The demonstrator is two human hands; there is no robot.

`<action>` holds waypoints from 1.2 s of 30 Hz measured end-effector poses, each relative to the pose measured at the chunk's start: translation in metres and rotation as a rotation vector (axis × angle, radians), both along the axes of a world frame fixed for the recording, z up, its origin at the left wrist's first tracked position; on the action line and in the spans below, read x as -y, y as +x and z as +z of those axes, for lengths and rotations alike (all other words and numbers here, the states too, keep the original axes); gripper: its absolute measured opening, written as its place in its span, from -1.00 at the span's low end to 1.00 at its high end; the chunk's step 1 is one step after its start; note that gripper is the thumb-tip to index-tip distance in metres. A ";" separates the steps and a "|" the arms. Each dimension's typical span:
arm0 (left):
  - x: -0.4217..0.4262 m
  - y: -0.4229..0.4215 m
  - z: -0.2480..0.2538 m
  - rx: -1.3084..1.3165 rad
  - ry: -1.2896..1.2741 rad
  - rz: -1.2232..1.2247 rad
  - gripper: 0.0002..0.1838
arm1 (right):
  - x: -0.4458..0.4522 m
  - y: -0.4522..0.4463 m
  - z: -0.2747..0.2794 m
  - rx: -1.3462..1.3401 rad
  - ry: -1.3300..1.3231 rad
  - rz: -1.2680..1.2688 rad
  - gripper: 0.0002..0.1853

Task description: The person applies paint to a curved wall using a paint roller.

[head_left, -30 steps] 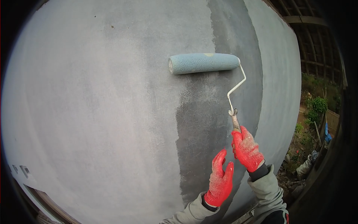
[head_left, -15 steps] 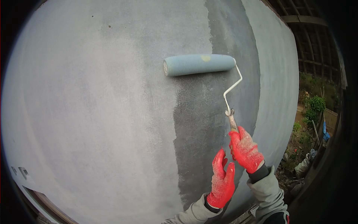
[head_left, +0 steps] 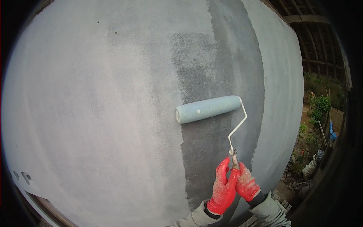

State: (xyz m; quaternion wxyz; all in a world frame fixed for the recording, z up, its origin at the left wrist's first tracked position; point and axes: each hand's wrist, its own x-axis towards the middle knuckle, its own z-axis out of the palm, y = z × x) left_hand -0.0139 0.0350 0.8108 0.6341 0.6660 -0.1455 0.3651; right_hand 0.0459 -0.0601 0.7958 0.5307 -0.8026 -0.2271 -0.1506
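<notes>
A paint roller with a light blue sleeve [head_left: 208,109] lies against the wall, tilted slightly with its right end higher. Its bent white wire frame [head_left: 238,125] runs down to a short worn handle [head_left: 235,160]. My right hand [head_left: 247,184], in a red dusty glove, is wrapped round that handle. Just left of it is my left hand [head_left: 222,189], also in a red glove, its fingers pointing up and apart from the thumb. The left thumb overlaps the right hand in view; whether it presses on the handle I cannot tell.
The grey wall [head_left: 94,113] carries a darker, wet-looking vertical band [head_left: 204,159] under and around the roller. At lower left is a window frame [head_left: 45,208]. On the right are green plants [head_left: 322,106], a blue cloth [head_left: 332,131] and a roofed structure [head_left: 315,41].
The roller has moved down the wall, leaving a darker patch above it. My right hand has come down with the handle, beside my left hand, which has barely moved.
</notes>
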 end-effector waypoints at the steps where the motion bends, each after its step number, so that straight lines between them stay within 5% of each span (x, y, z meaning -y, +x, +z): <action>1: -0.001 -0.004 0.001 -0.040 0.030 -0.003 -0.48 | -0.002 -0.008 -0.012 -0.028 0.020 0.012 -0.68; 5: 0.002 -0.011 0.006 -0.062 0.075 -0.007 -0.48 | 0.000 -0.010 -0.011 0.000 -0.003 0.056 -0.67; 9: 0.004 -0.013 0.011 0.052 0.048 -0.004 -0.46 | -0.009 -0.010 0.129 -0.266 0.202 0.067 -0.64; 13: 0.000 -0.027 0.029 0.126 0.085 0.003 -0.44 | -0.020 0.016 0.228 -0.068 0.404 0.240 -0.69; 21: -0.038 -0.046 0.038 0.096 0.159 0.086 -0.44 | -0.021 0.036 0.289 -0.045 0.524 0.319 -0.77; 26: -0.051 -0.052 0.033 0.074 0.125 0.076 -0.44 | -0.012 0.025 0.278 -0.047 0.503 0.242 -0.78; 32: -0.065 -0.061 0.014 0.097 0.194 0.071 -0.46 | 0.009 -0.005 0.147 -0.201 0.225 0.072 -0.74; 36: -0.059 -0.066 0.019 0.081 0.214 0.026 -0.49 | 0.013 -0.018 0.136 -0.263 0.215 0.047 -0.73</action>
